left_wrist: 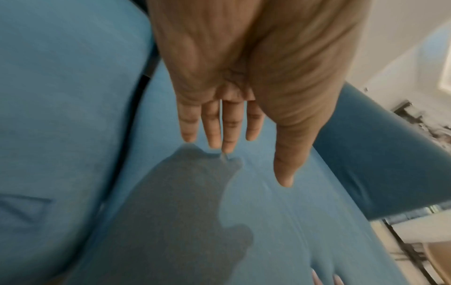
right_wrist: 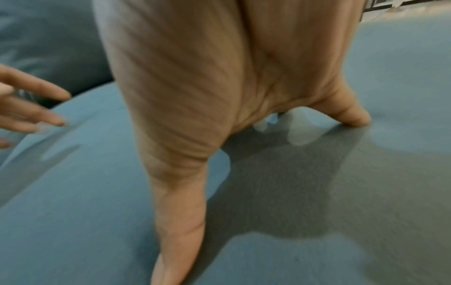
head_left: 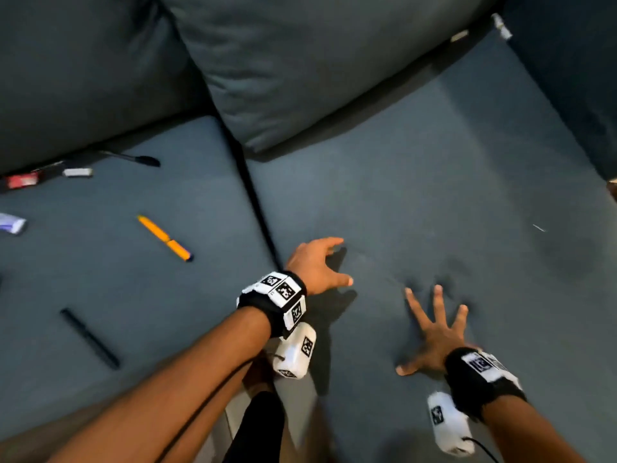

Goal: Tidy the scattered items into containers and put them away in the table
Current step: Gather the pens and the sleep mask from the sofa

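Note:
Both my hands are over the right seat cushion [head_left: 434, 162] of a blue sofa, and neither holds anything. My left hand [head_left: 329, 262] hovers just above the fabric with relaxed, slightly bent fingers; in the left wrist view the fingers [left_wrist: 219, 125] point straight out over their shadow. My right hand [head_left: 434, 324] lies flat with spread fingers pressing into the cushion, its thumb [right_wrist: 178, 241] and a finger [right_wrist: 351, 115] touching the fabric. An orange pen [head_left: 165, 238] and a black stick-like item [head_left: 89, 338] lie on the left seat cushion.
Farther back on the left cushion are a black utensil [head_left: 133, 158], a small white item [head_left: 77, 172], a red packet [head_left: 21, 180] and a white-purple packet [head_left: 11, 223]. Back cushions [head_left: 300, 61] rise behind. Small white items [head_left: 500, 26] sit in the far right corner.

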`<control>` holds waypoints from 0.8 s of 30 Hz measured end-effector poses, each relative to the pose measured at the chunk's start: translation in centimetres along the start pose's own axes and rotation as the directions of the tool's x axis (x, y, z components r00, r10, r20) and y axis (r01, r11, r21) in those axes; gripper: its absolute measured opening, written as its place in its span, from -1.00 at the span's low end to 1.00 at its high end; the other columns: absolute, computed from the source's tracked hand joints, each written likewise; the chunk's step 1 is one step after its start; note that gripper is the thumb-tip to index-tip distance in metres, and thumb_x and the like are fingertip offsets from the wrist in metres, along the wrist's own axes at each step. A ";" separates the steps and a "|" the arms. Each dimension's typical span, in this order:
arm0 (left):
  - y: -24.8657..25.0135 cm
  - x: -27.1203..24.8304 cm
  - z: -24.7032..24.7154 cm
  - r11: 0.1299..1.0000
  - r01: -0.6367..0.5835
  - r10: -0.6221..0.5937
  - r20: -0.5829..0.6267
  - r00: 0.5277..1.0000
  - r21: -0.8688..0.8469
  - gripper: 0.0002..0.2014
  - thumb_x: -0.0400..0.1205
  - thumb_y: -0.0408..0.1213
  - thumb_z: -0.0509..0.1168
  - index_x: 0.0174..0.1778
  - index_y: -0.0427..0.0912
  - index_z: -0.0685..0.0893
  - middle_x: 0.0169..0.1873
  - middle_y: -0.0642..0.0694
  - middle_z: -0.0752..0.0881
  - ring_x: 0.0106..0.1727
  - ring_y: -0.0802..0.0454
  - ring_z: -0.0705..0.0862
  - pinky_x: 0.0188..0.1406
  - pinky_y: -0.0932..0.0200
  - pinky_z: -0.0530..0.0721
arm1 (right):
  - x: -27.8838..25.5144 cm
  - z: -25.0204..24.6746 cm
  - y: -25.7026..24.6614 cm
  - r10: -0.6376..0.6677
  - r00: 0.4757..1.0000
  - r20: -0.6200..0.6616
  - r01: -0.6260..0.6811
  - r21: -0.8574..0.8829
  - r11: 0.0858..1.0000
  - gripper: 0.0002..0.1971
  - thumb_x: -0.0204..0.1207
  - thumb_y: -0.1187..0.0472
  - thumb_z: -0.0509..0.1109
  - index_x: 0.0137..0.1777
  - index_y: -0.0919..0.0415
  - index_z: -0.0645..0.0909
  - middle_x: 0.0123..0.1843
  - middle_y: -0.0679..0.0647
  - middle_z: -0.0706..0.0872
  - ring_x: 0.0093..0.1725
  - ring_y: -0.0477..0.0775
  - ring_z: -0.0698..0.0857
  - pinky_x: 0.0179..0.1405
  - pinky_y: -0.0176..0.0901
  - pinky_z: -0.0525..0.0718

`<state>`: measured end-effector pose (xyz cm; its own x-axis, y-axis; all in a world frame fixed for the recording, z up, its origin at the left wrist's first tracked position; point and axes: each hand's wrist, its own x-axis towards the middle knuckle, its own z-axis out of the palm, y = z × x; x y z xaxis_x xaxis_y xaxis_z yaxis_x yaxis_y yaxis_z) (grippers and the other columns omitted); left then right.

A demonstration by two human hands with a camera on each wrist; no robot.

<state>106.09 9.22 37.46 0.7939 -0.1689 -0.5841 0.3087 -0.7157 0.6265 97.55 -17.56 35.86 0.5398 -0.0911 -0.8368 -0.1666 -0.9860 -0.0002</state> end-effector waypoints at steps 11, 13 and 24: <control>-24.3 -17.3 -9.4 0.979 0.193 -0.137 -0.503 0.853 0.060 -0.59 0.31 -0.08 0.40 0.11 0.07 0.69 0.06 0.01 0.69 0.09 -0.13 0.64 0.10 -0.05 0.65 | -1.8 -2.7 -15.4 -0.021 0.930 -0.368 0.135 0.286 0.949 -0.44 0.32 -0.28 0.51 0.20 0.07 0.66 0.15 0.26 0.72 0.17 0.29 0.72 0.23 0.16 0.65; -26.7 -19.3 -10.5 0.966 0.255 -0.196 -0.543 0.817 0.035 -0.59 0.30 -0.12 0.42 0.10 0.06 0.69 0.04 0.00 0.69 0.05 -0.16 0.63 0.05 -0.08 0.67 | -2.0 -3.0 -21.7 -0.155 0.915 -0.373 0.287 0.329 0.900 -0.76 0.42 -0.02 0.56 0.02 0.00 0.68 0.02 0.15 0.80 0.06 0.18 0.78 0.13 0.00 0.65; -30.5 -19.5 -15.6 0.850 0.337 -0.526 -0.689 0.498 -0.406 -0.64 0.36 -0.32 0.55 0.08 -0.04 0.74 0.04 -0.07 0.67 0.08 -0.17 0.60 0.14 0.26 0.37 | 0.9 -7.0 -54.6 -0.812 0.501 -0.299 0.836 -0.074 0.543 -0.55 0.47 0.21 0.47 0.39 0.10 0.62 0.31 0.15 0.68 0.26 0.23 0.65 0.30 -0.08 0.51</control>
<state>89.40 44.94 37.78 0.5939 0.7597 -0.2649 0.7421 -0.3899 0.5452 112.92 35.20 38.96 0.6527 0.7132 -0.2556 0.4218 -0.6223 -0.6594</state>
